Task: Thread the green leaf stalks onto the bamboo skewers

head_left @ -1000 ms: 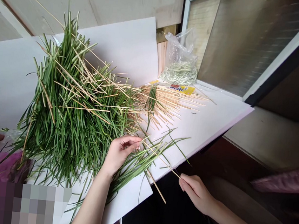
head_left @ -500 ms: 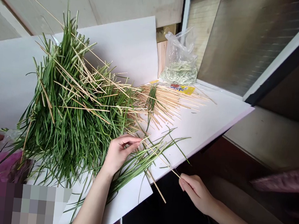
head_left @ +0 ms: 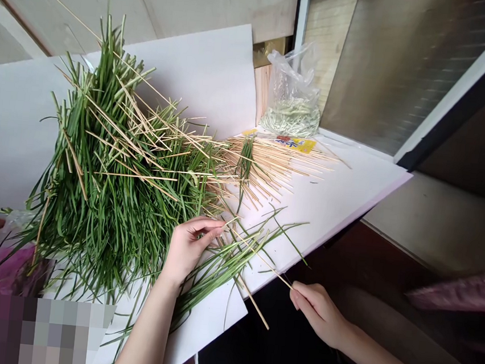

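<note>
Left hand (head_left: 187, 249) slightly nearer the grass (head_left: 108, 192)

Green grass blades (head_left: 113, 192) and thin wooden sticks (head_left: 270, 164), heaped and tangled

Long, narrow blades in a dense, splayed pile on a white board (head_left: 321, 212), sticks jutting through at many angles, more sticks fanned out loosely and nearly parallel beyond the pile. A looser strand of blades (head_left: 226, 266) trailing toward the lower right, just beneath the curled fingers of the left hand (head_left: 188, 251). One stick (head_left: 267, 261) slanting from near those fingers to the right hand (head_left: 319, 312), its end pinched there between finger and thumb. A second stick (head_left: 252, 303) angled down past the board's edge.
</note>
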`<state>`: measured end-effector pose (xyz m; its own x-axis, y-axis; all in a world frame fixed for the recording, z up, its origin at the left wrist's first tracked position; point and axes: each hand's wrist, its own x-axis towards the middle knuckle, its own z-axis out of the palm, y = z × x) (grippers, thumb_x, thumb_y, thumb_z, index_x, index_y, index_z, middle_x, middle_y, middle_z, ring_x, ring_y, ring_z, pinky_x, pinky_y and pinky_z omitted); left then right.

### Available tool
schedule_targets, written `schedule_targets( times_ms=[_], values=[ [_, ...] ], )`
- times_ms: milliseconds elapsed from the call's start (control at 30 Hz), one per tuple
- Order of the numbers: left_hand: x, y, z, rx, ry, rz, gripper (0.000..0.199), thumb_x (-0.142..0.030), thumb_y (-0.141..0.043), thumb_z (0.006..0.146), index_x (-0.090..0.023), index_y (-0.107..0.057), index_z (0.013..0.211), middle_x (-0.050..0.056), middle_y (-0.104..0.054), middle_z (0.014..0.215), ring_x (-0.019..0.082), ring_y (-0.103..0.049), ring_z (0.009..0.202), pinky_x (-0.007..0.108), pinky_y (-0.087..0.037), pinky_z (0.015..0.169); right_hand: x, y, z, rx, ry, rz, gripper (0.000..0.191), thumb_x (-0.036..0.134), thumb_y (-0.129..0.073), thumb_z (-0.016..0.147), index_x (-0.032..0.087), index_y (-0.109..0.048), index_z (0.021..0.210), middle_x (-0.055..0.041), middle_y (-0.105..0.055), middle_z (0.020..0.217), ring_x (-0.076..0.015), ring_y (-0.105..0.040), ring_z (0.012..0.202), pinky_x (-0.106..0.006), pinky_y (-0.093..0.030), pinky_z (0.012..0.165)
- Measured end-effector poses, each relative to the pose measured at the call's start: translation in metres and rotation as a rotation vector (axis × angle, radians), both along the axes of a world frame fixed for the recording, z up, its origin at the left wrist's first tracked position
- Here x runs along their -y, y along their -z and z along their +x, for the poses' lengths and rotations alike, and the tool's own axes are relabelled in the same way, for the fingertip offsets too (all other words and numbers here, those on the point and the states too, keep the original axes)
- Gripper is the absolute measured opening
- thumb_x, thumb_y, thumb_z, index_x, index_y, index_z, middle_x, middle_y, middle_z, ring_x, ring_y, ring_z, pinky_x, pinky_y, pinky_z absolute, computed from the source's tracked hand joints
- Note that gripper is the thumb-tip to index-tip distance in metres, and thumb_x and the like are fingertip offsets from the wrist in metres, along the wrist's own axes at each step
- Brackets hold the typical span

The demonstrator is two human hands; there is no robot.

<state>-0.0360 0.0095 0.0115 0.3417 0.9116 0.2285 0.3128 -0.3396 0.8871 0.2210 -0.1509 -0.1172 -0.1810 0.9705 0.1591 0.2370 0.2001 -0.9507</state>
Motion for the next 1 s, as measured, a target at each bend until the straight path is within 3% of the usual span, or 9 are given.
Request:
schedule_targets(
  times_ms=[1000],
  values=[
    [0.0016,0.0032,0.0077,-0.028,0.06,0.052,0.011,-0.028,-0.075,0.084,-0.02,-0.082,0.088,0.006,-0.076,0.088,0.018,-0.068,0.081,0.027,-0.052,0.073,0.0004,0.002,0.0003,0.007,0.001,0.008,0.045,0.042,-0.028,0.11,0.025,-0.031,0.069,0.0041,-0.036,0.06,-0.015,-0.034,0.051,-0.03,-0.025,0.051]
  ],
)
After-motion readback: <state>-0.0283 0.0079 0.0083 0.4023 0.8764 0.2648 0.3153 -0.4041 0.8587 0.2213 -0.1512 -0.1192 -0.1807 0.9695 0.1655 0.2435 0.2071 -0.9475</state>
